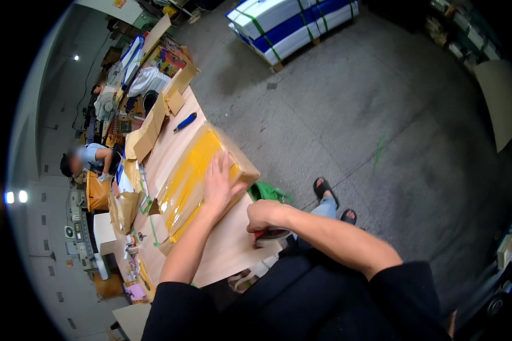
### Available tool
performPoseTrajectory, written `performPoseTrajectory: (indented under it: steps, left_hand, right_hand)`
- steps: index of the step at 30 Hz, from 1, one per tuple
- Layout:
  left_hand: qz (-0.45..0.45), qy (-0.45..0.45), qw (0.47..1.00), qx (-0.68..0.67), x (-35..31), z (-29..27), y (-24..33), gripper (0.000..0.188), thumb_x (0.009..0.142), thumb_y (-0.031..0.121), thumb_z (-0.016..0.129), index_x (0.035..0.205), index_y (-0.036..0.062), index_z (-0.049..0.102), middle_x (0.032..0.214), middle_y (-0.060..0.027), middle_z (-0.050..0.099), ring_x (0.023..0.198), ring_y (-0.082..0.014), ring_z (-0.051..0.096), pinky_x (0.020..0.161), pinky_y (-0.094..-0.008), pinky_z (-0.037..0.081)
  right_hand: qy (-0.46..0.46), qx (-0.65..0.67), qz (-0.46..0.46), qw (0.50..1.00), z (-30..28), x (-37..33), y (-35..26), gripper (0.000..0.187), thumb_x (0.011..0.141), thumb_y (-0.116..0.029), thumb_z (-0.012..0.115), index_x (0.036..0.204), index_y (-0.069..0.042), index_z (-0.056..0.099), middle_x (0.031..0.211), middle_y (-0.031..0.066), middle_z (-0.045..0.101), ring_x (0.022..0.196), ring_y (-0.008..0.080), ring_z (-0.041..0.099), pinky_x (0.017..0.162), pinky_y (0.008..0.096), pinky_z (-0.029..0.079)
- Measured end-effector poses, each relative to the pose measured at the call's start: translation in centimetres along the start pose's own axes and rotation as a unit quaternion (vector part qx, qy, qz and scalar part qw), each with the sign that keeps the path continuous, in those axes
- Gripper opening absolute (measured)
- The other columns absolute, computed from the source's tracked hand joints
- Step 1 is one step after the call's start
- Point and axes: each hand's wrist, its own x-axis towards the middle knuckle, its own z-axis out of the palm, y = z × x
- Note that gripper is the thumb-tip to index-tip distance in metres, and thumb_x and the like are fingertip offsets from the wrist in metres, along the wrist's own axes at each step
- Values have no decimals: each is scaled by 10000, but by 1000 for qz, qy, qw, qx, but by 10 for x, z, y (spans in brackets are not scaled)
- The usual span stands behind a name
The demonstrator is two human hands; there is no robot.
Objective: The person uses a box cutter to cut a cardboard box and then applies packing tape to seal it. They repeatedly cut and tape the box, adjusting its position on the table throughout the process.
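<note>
A long cardboard box (196,150), covered with wide strips of shiny yellow tape, lies on the wooden tabletop (224,256). My left hand (219,184) rests flat on top of it with the fingers stretched out. Close to the table's right edge, beside the box's near end, my right hand (263,216) is closed around a red tape dispenser (259,234). Most of the dispenser is hidden by the hand and forearm; part of a round roll shows under the wrist. Beyond the box lies a blue utility knife (185,121).
Cardboard pieces (153,128) stand along the table's far left side. Small tools and green strapping (155,227) lie to the left. A green bag (270,192) hangs by the right edge. A co-worker (94,159) is across the table. Strapped white and blue stacks (293,28) stand on the floor.
</note>
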Motion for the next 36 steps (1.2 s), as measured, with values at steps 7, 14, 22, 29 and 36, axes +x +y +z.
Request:
performPoseTrajectory:
  steps: [7,14,22,29,36]
  left_hand:
    - [-68,10,998,1,-86,-16,-31,1225,738,434,938,1660,30,240,1723,-233,259,1602,-406,252,1305,-582,196]
    - [96,49,992,-59,48,4,41,465,962,335,726,1317,35,701,1452,-165,634,1471,-360,473,1285,-605,235]
    - [47,-47,982,-179,60,-1,19,500,997,368,642,1299,-23,715,1457,-200,637,1480,-386,467,1289,-584,231]
    - [-99,53,991,77,188,6,-120,569,981,387,635,1399,1,663,1653,-304,384,1602,-457,219,1290,-629,149]
    - [-272,-103,924,-247,178,16,-151,502,1095,307,503,1548,91,518,1497,-152,608,1388,-332,552,1238,-544,299]
  right_hand:
    - [320,385,193,844,-49,-151,191,519,960,-474,704,859,34,733,751,157,706,688,261,668,642,400,523]
    - [463,321,332,756,-20,-207,304,517,983,-440,728,763,26,691,666,64,644,617,131,584,568,352,455]
    - [460,362,389,712,-8,-184,338,462,982,-415,725,807,12,703,713,34,635,651,119,553,590,339,440]
    - [487,287,411,715,-81,-135,348,457,996,-402,702,834,26,705,721,57,670,650,141,599,601,348,458]
    - [467,297,343,759,-161,-49,326,449,1024,-379,676,868,42,691,720,72,678,650,142,613,594,351,466]
